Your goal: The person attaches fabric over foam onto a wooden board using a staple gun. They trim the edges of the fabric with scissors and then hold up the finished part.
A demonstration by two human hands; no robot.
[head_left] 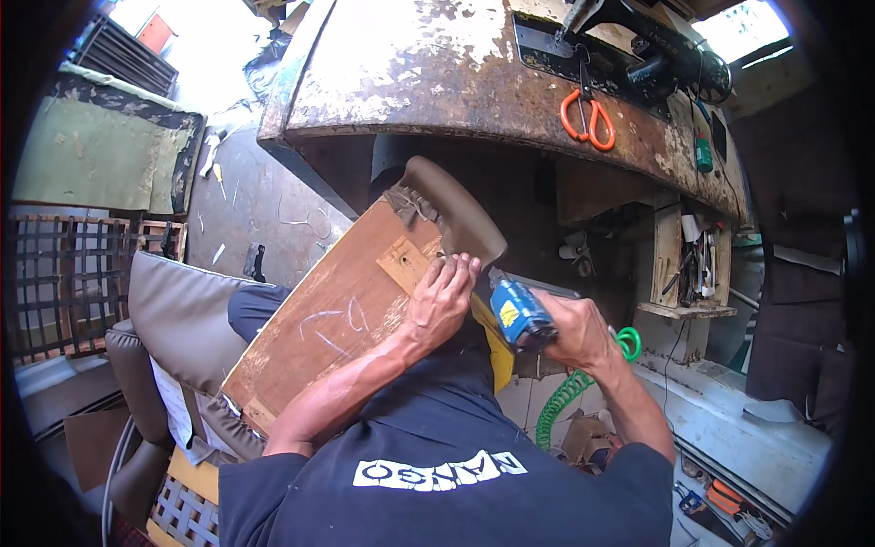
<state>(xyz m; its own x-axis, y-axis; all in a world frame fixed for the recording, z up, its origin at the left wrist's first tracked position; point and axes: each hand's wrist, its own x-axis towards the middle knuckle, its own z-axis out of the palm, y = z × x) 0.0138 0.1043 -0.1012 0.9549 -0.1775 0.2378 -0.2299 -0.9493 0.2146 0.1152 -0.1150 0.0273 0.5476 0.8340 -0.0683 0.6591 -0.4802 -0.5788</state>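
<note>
A: Where is the wooden panel (342,305) now?

B: It lies slantwise over the person's legs, in front of the bench (401,100). Its far end is near the front edge, toward the left corner of this bench. The brown upholstery cover (465,214) wraps that end, with folds bunched at the corner.

A: And what do the hands do?

B: The left hand (442,296) has its fingers bent and close together, pressing at the cover's edge on the panel. I cannot tell if it also pinches the material. The right hand (579,333) is wrapped around the blue staple gun (519,314); the trigger finger I cannot see.

A: How should the person do this fastening well, in your opinion?

B: First, the cover should be pulled evenly, and the folds laid flat before a staple enters. Then the nose should sit square on the wood, not tilted.

A: Is there some danger?

B: I think yes. The nose is just beside the left fingertips, so these should move back along the edge before the shot. The green coiled hose (562,401) hangs below the right forearm; it should have slack, so it does not drag the aim.
</note>
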